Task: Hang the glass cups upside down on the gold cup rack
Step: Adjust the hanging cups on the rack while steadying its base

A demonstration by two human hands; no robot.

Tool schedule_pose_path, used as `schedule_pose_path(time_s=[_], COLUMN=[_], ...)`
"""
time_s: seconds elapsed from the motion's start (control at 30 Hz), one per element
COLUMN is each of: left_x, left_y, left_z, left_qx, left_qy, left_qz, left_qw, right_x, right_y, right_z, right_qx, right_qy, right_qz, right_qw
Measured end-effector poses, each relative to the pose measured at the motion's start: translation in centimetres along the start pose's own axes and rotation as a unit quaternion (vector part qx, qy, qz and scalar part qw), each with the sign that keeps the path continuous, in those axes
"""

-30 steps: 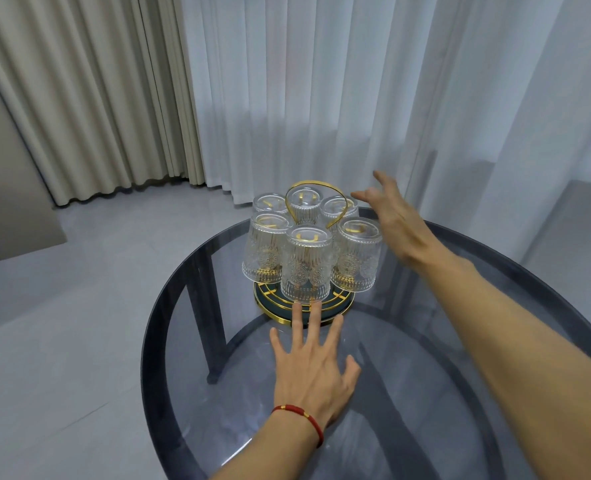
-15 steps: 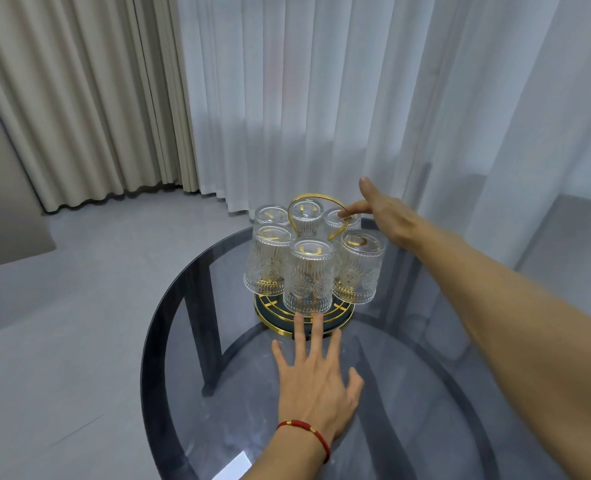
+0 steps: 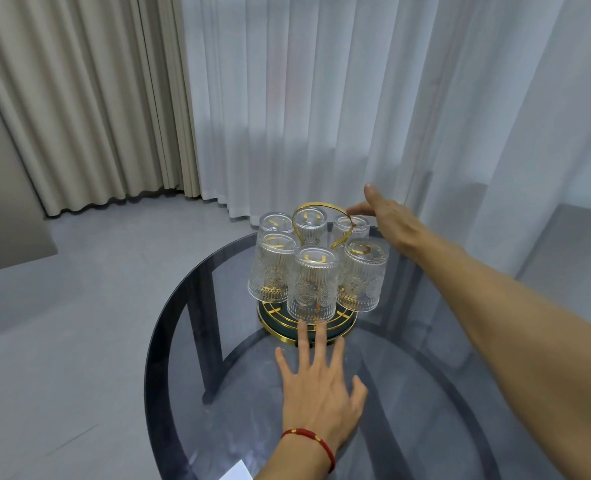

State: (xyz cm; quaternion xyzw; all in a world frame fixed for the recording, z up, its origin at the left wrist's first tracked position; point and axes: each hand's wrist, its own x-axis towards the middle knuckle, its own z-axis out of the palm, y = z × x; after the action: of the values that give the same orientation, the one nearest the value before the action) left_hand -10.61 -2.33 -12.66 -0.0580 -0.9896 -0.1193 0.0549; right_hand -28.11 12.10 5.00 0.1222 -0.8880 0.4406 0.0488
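A gold cup rack [image 3: 335, 332] with a round dark base and a gold loop handle [image 3: 316, 207] stands on the round smoked-glass table [image 3: 169, 334]. Several embossed glass cups hang on it upside down, such as the front one [image 3: 313, 285] and the back right one [image 3: 351, 230]. My left hand [image 3: 316, 393] lies flat on the table, fingers spread, fingertips touching the rack's base rim. My right hand [image 3: 387, 220] reaches in from the right, fingers extended, a fingertip resting on the back right cup beside the handle. It grips nothing.
White sheer curtains [image 3: 321, 98] hang close behind the table, beige curtains [image 3: 79, 98] to the left. Grey floor [image 3: 62, 289] lies left of the table. A white paper corner [image 3: 238, 474] shows at the table's near edge. A grey seat [image 3: 571, 244] sits at right.
My right hand has moved from beside the right cups up to the back right cup near the handle. The view has tilted slightly. My left hand has stayed flat by the base.
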Motion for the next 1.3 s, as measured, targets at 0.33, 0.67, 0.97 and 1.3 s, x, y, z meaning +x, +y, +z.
schedule_pose_path(time_s=[0.33,0.67,0.97,1.3], left_x=[0.1,-0.1,-0.1,0.0], left_y=[-0.1,0.0,0.0,0.1], left_z=[0.1,-0.2,-0.1,0.3], left_qx=[0.002,-0.009,-0.01,-0.009], left_qy=[-0.006,0.01,0.014,0.017], left_qz=[0.0,0.005,0.006,0.003], left_qw=[1.0,1.0,1.0,1.0], right_x=[0.2,0.3,0.4,1.3], right_y=[0.6,1.0,0.4,-5.5], right_z=[0.6,0.4,0.3,2.5], right_qx=[0.025,0.058,0.117,0.08], right_qy=[0.005,0.015,0.038,-0.028], right_qz=[0.014,0.041,0.035,-0.025], right_qw=[1.0,0.997,0.992,0.996])
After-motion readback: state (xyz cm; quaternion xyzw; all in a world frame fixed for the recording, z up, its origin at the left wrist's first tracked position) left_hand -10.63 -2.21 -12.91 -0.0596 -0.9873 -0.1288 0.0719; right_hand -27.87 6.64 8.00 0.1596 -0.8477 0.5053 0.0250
